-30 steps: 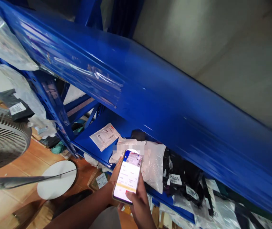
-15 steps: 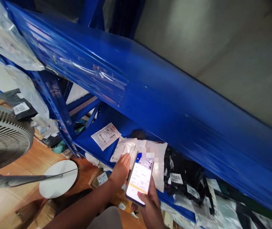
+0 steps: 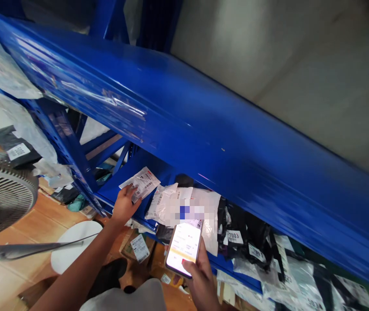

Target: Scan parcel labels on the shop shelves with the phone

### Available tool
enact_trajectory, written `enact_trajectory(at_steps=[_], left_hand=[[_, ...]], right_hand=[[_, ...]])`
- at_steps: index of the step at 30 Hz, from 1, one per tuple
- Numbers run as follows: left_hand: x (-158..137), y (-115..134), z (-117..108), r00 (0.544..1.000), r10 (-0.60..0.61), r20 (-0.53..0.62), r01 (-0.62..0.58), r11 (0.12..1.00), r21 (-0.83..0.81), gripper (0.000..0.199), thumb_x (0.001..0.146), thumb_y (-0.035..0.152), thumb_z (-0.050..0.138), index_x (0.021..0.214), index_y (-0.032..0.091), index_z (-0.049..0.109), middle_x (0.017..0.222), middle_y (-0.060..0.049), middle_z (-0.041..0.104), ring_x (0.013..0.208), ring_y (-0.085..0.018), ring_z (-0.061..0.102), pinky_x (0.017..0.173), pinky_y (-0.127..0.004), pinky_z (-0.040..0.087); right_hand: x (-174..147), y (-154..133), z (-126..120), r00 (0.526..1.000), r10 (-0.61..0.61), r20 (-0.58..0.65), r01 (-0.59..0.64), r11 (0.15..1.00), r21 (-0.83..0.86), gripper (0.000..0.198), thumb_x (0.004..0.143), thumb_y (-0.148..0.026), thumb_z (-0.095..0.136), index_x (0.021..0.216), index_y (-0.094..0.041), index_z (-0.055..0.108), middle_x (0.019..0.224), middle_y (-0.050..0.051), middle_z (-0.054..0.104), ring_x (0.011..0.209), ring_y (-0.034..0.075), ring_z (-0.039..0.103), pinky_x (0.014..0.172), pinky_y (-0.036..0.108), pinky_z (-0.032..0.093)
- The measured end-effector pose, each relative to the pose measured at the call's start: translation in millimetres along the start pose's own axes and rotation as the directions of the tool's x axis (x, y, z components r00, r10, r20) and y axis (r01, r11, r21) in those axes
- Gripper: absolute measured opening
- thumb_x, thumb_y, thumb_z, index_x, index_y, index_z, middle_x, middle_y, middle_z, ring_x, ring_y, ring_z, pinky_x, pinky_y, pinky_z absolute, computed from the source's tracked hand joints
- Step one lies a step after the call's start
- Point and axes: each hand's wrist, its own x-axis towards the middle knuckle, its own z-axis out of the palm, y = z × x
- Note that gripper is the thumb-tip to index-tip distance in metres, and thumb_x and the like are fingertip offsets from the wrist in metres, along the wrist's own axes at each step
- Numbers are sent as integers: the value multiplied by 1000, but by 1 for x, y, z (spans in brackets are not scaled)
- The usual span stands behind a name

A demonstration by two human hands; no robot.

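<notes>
My right hand grips a smartphone from below, screen up and lit, with the thumb over its lower part. The phone's top end is over the white parcels on the blue shelf, and part of this area is pixelated. My left hand reaches to the left, its fingers stretched over the near end of a flat white mailer bag with a printed label. The bag lies flat on the shelf. Beside it is another white mailer bag, and a larger white bag lies right of the phone.
A thick blue rack beam spans the view above my hands. Black parcels with number labels fill the shelf to the right. At the left stands a grey fan. Below the shelf, a cardboard box rests on the floor.
My left hand has moved left, from the middle white bag to the leftmost one. The phone stays in my right hand over the parcels. The view has shifted slightly.
</notes>
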Motion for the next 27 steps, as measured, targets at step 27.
enact_trajectory(at_steps=[27], left_hand=[[-48, 108, 19, 896, 40, 442, -116, 982, 147, 46, 82, -2, 41, 125, 1, 55, 127, -21, 59, 113, -26, 60, 90, -33, 54]], right_hand=[[10, 3, 5, 998, -41, 46, 43, 998, -38, 100, 66, -18, 70, 150, -25, 16, 122, 11, 68, 93, 29, 68, 49, 30, 55]])
